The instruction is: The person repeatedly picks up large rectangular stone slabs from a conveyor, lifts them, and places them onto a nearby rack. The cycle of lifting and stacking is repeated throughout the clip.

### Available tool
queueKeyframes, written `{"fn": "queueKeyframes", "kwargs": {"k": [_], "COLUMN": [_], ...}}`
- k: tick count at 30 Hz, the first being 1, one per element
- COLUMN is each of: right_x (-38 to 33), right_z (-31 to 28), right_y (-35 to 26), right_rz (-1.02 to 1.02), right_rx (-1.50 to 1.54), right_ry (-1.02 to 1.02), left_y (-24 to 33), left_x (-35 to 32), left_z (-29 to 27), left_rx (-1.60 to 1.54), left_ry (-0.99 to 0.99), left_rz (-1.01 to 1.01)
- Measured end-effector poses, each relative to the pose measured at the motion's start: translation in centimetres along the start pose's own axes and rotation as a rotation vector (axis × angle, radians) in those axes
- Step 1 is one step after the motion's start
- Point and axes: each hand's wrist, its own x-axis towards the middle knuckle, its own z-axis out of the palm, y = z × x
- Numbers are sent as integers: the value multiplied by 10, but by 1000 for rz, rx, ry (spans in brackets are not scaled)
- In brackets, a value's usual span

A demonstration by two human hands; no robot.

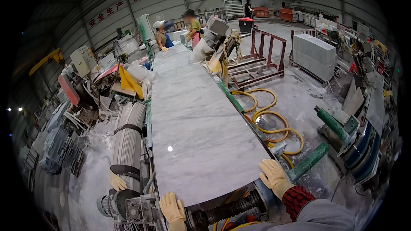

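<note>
Grey-veined marble slab point(197, 115) lies lengthwise on a roller bed. Both gloved hands press flat, fingers released, on its near edge: left hand point(172, 207), right hand point(273, 176) at the corner.

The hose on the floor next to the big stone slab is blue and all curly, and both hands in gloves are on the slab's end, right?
Not quite. The hose is yellow, not blue, as the head view shows. It does lie in curls on the floor beside the slab, and the gloved left hand and right hand are on its near end.
</note>
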Motion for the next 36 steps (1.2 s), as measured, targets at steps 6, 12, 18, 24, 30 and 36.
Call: {"fn": "queueKeyframes", "kwargs": {"k": [6,12,18,24,30,36], "right_x": [-13,-13,-24,-27,-24,3], "right_z": [-4,23,4,10,19,42], "right_y": [8,6,6,4,6,7], "right_rz": [71,43,58,24,70,151], "right_rx": [-50,-30,-54,1,63,-92], "right_ry": [-73,-98,-64,82,38,-146], "left_y": [-3,-1,18,13,16,2], "left_x": [7,-11,-8,-10,0,29], "left_z": [23,-26,-29,-33,-35,-6], "left_rx": [9,-89,59,79,85,292], "left_ry": [54,54,62,60,-44,-14], "left_rz": [64,80,155,200,156,316]}}
